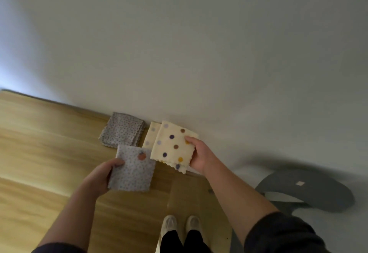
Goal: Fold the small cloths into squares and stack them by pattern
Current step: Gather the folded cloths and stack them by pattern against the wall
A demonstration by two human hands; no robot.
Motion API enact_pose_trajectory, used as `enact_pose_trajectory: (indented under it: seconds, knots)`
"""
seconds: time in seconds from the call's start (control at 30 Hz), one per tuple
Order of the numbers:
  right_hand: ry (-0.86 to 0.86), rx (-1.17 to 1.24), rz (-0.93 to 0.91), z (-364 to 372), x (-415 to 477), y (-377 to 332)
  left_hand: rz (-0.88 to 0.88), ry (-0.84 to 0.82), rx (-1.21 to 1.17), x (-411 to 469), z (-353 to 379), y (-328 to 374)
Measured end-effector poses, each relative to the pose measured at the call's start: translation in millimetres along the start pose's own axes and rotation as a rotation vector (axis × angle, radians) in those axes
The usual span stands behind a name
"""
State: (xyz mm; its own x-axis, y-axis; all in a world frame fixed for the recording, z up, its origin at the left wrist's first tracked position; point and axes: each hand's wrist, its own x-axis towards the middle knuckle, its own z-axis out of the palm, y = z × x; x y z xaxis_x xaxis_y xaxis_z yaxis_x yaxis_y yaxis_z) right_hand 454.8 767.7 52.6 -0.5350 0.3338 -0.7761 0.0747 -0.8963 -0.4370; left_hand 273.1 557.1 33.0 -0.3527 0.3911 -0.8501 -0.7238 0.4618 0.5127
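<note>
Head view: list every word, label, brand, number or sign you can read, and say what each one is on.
No text can be read.
On the grey object at the right: a pale square patch, possibly a label, too small and blurred to read.
On the floral cloth in the left hand: an orange round motif, no lettering.
On the polka-dot cloth in the right hand: dots only.

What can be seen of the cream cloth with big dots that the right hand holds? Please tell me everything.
The cream dotted cloth is a folded fabric square with a zigzag-cut lower edge. Large purple, brown, yellow and pale lilac dots cover it. The right hand holds its right edge, thumb on top. It sits tilted over another cream cloth near the wall; contact between them is unclear.
</note>
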Motion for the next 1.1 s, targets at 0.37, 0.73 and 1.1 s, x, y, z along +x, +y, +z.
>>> enact_pose_trajectory:
  seconds: [0.37, 0.73, 1.1]
  knots:
    - [0.069, -0.077, 0.075, 21, 49, -15, 0.035, 0.002, -0.053, 17, -22, 48]
    - [0.051, -0.12, 0.124, 39, 64, -8, 0.042, 0.007, -0.076, 26, -33, 58]
    - [0.156, -0.12, 0.107, 36, 76, -3, 0.04, -0.016, -0.088, 26, -31, 61]
